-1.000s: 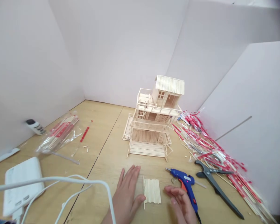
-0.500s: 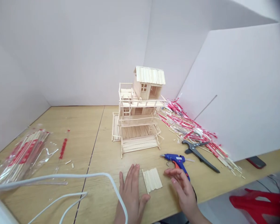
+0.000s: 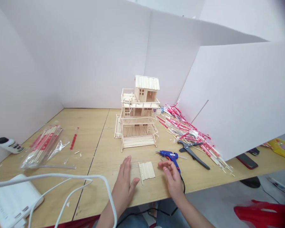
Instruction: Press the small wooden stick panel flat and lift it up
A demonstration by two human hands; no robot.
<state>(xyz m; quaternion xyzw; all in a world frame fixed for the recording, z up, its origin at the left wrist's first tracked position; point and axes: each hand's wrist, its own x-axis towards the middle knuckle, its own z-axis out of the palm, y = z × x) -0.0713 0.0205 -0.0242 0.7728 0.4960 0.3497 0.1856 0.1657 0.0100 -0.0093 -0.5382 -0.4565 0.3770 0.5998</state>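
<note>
A small panel of short wooden sticks (image 3: 147, 171) lies flat on the table, with one longer stick along its left side. My left hand (image 3: 123, 180) rests just left of the panel, fingers stretched out, holding nothing. On the other side, my right hand (image 3: 171, 177) is open with fingers slightly curved, apart from the panel. It is nearest to a blue glue gun (image 3: 169, 155), which lies behind its fingers and partly hidden by them. Beyond both hands stands a multi-level model house (image 3: 140, 110) built of wooden sticks, with railings and a slatted roof.
Dark cutters (image 3: 193, 153) lie right of the glue gun, beside a heap of sticks and red-marked wrappers (image 3: 190, 128). A bag of sticks (image 3: 44, 144) sits at left. A white cable (image 3: 85, 176) arches across the front left from a white power bank (image 3: 13, 199).
The view has tilted and pulled back, showing more of the table's front edge. My left hand's fingers have drawn closer together and it sits a bit farther from the stick panel.
</note>
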